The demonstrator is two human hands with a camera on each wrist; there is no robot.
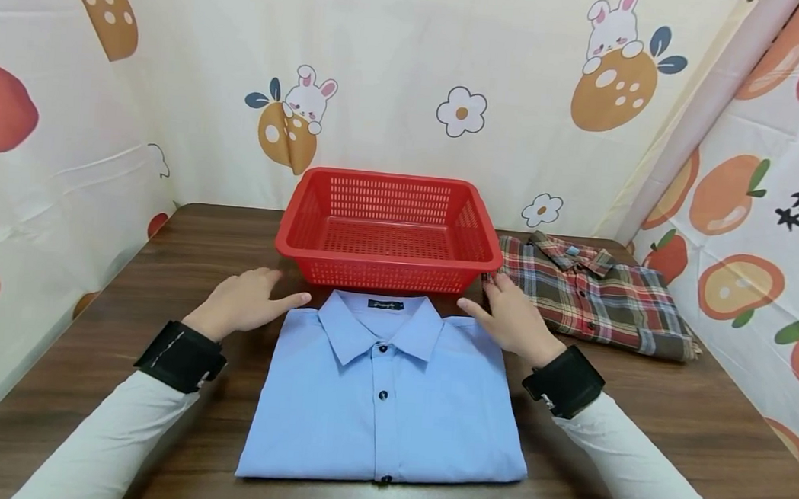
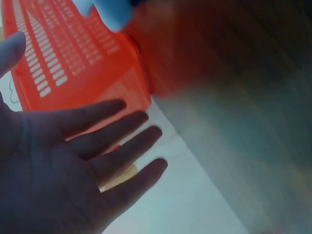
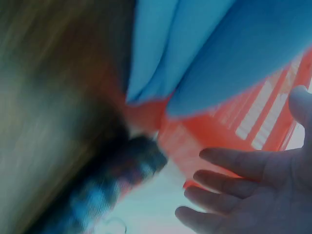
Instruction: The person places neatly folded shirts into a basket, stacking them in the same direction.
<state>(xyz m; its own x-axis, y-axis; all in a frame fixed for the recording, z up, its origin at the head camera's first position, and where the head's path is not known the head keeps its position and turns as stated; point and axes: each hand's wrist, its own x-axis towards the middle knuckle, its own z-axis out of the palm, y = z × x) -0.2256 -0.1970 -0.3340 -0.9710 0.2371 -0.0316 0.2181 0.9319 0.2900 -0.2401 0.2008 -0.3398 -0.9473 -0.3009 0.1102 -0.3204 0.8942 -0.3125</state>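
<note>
Your left hand (image 1: 245,301) lies palm down on the wooden table (image 1: 165,266), fingers straight and slightly spread, thumb stretched toward the upper left corner of the folded blue shirt (image 1: 383,401). It holds nothing. The left-wrist view confirms it: your palm is flat and the fingers (image 2: 117,146) are splayed, with the red basket (image 2: 73,58) just beyond them. Whether the thumb tip actually touches the shirt's shoulder you cannot tell from the head view.

Your right hand (image 1: 515,318) mirrors it on the other side, also flat and empty, fingers extended, thumb pointing in at the shirt's upper right corner. In the right-wrist view the fingers (image 3: 229,185) are loose and unbent, with blue cloth and the red basket wall close by; that picture is blurred.

Both forearms come in from the lower corners in white sleeves, each with a black wrist band, and angle inward toward the collar.

Between your hands, the blue shirt lies buttoned and collar up, its collar just in front of the red basket (image 1: 390,230). A folded plaid shirt (image 1: 592,296) lies to the right of the basket, close beside your right hand.
</note>
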